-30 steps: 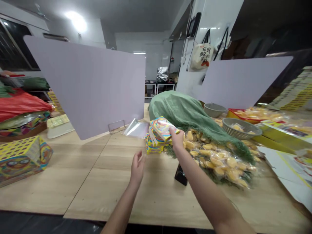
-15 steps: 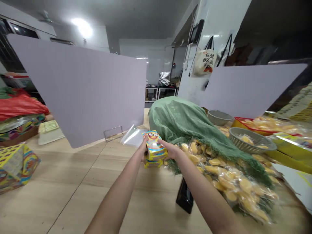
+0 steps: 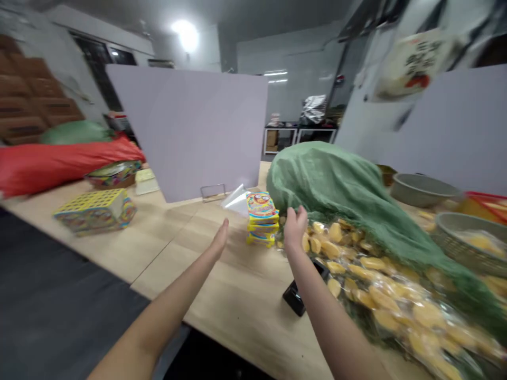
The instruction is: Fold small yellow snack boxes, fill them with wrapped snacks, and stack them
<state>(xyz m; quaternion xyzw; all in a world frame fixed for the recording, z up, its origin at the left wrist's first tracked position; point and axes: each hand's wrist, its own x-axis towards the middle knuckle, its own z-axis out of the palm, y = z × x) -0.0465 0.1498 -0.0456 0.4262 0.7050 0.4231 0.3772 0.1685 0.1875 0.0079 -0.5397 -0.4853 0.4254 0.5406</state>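
A short stack of yellow boxes [image 3: 262, 216], printed with a cartoon face in glasses on top, stands on the wooden table. To its left is my left hand [image 3: 221, 240], apart from the boxes, with its fingers stretched out and nothing held. On the other side, my right hand [image 3: 295, 227] is near the stack, empty, its fingertips pointing up and away. Below my right hand, a black device [image 3: 295, 298] lies partly behind my forearm. Many yellow pieces in clear wrappers [image 3: 380, 290] spill from a green woven sack [image 3: 320, 169] beside that hand.
Clear plastic bags [image 3: 236, 199] lie behind the stack, beside a wire stand [image 3: 213, 192]. A pale partition [image 3: 194, 126] rises at the back. A larger patterned yellow carton [image 3: 95, 211] sits at left. Grey baskets [image 3: 425, 190] and a red tray [image 3: 485, 206] are at right.
Both hands have let go of the boxes and moved apart to either side. The stack stays on the table. My view has turned left.
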